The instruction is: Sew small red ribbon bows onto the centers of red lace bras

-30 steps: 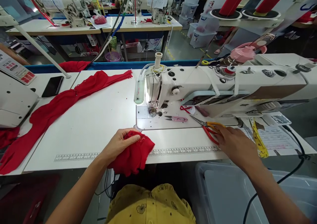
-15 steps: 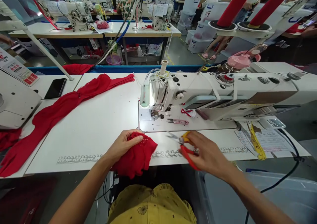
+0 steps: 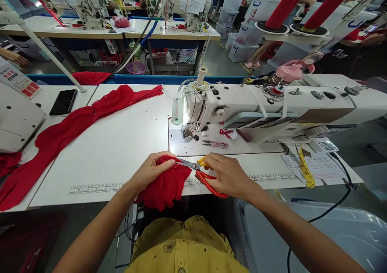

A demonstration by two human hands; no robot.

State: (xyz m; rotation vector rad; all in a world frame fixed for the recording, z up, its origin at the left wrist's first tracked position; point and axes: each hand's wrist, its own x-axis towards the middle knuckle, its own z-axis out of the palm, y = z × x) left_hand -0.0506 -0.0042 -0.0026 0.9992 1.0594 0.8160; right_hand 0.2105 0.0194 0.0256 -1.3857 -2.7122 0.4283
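Note:
Near the front edge of the table, my left hand (image 3: 154, 169) pinches a bunched piece of red fabric (image 3: 169, 186) between thumb and fingers. Part of the fabric drapes over the table edge. My right hand (image 3: 228, 174) is closed round the handles of scissors (image 3: 196, 166), one handle loop yellow and the other red-orange. Their blades point left and lie at the top of the fabric, close to my left thumb. Whether the blade tips grip a thread there is too small to tell. Just beyond stands a white sewing machine (image 3: 236, 104).
Pink thread snips (image 3: 215, 144) lie on the machine bed. A long red fabric strip (image 3: 90, 112) stretches across the table's left, beside a black phone (image 3: 63, 102). At the right are a yellow tape measure (image 3: 306, 168) and papers. A clear plastic bin (image 3: 302, 232) sits below.
My right hand has brought the scissors left, from apart from the red fabric to its upper edge. My left hand keeps its hold. The camera view has shifted slightly.

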